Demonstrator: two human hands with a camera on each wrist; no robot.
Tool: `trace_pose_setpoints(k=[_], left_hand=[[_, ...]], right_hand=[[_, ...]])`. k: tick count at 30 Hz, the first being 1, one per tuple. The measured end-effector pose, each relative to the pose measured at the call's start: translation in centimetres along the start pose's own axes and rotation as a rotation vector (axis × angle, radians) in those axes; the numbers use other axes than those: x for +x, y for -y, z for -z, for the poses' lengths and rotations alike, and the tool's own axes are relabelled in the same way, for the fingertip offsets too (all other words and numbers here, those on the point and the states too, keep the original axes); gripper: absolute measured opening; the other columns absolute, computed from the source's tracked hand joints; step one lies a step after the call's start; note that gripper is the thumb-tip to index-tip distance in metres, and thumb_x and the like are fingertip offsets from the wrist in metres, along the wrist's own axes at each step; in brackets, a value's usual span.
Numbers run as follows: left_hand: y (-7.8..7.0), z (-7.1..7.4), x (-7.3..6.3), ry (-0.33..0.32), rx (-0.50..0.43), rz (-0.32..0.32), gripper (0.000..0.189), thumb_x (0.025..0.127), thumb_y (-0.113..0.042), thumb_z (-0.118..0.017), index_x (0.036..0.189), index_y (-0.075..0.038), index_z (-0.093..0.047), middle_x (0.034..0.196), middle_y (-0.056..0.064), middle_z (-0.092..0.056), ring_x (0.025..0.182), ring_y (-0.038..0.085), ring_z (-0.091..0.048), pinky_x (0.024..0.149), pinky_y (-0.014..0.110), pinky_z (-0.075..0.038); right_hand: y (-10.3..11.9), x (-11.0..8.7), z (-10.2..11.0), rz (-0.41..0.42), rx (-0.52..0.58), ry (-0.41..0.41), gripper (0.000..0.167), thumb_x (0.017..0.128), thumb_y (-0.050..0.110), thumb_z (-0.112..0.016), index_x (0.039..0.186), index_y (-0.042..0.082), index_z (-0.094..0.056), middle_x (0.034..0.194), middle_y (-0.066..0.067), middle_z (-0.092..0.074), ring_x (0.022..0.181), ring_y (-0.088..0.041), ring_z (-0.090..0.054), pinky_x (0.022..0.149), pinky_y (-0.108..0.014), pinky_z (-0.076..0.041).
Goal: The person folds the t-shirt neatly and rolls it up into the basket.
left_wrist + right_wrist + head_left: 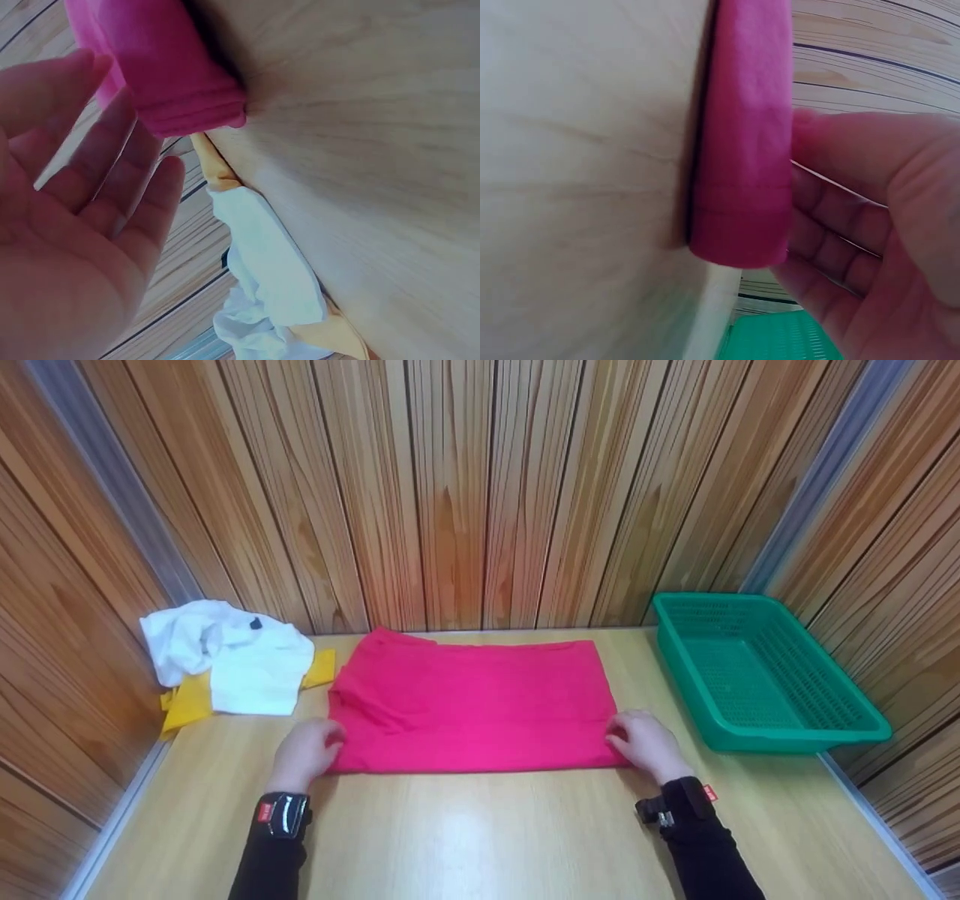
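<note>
A bright pink garment, folded into a wide rectangle, lies flat on the table with a few creases at its left side. Its stitched hem shows close up in the left wrist view. My left hand is at the near left corner, with thumb and forefinger right at the cloth and the other fingers loosely extended. At the near right corner, my right hand touches the garment's edge. In the right wrist view its thumb meets the upper surface, while its loosely bent fingertips are partly hidden behind the cloth.
A green perforated plastic basket stands at the right. To the left, a crumpled white garment lies on top of a yellow cloth. Wood-panelled walls enclose the table at the back and both sides.
</note>
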State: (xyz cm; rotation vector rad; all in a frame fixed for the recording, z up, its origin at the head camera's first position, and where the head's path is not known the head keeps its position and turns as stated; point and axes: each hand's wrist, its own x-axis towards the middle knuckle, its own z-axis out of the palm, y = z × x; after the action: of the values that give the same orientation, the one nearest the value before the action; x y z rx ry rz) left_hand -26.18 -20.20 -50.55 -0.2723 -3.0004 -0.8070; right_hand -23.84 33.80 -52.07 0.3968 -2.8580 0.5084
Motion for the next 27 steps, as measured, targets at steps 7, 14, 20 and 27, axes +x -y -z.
trace_pose_setpoints(k=[7,14,20,27], left_hand=[[-0.2,-0.8,-0.4,0.01,0.075,-0.018,0.018,0.085,-0.005,-0.074,0.103,-0.003,-0.071,0.093,0.011,-0.066,0.091,0.031,-0.06,0.085,0.052,-0.049],[-0.5,-1.2,-0.5,0.071,0.113,0.032,0.022,0.083,-0.006,-0.076,0.104,-0.004,-0.071,0.089,0.007,-0.065,0.083,0.026,-0.059,0.081,0.048,-0.05],[-0.7,-0.9,-1.0,0.089,0.172,0.023,0.015,0.08,-0.004,-0.076,0.092,-0.007,-0.067,0.078,0.006,-0.061,0.075,0.027,-0.058,0.072,0.046,-0.049],[-0.5,-1.1,-2.1,0.105,0.138,0.067,0.021,0.08,-0.007,-0.08,0.096,-0.008,-0.067,0.079,0.003,-0.06,0.075,0.023,-0.056,0.077,0.046,-0.05]], right_hand=[[-0.1,-0.1,-0.6,0.01,0.012,0.036,0.009,0.082,0.009,-0.077,0.087,0.007,-0.07,0.092,-0.01,-0.067,0.097,-0.036,-0.062,0.088,-0.05,-0.048],[0.1,-0.1,-0.7,0.005,0.0,0.063,0.009,0.082,0.009,-0.077,0.088,0.005,-0.07,0.099,-0.015,-0.068,0.103,-0.039,-0.061,0.093,-0.051,-0.046],[0.4,-0.2,-0.5,0.015,-0.049,0.046,0.011,0.08,0.008,-0.078,0.085,0.006,-0.069,0.094,-0.012,-0.067,0.097,-0.036,-0.063,0.087,-0.049,-0.049],[0.6,-0.8,-0.6,-0.009,-0.067,0.052,0.012,0.079,0.009,-0.079,0.085,0.008,-0.069,0.087,-0.006,-0.064,0.088,-0.031,-0.063,0.08,-0.047,-0.05]])
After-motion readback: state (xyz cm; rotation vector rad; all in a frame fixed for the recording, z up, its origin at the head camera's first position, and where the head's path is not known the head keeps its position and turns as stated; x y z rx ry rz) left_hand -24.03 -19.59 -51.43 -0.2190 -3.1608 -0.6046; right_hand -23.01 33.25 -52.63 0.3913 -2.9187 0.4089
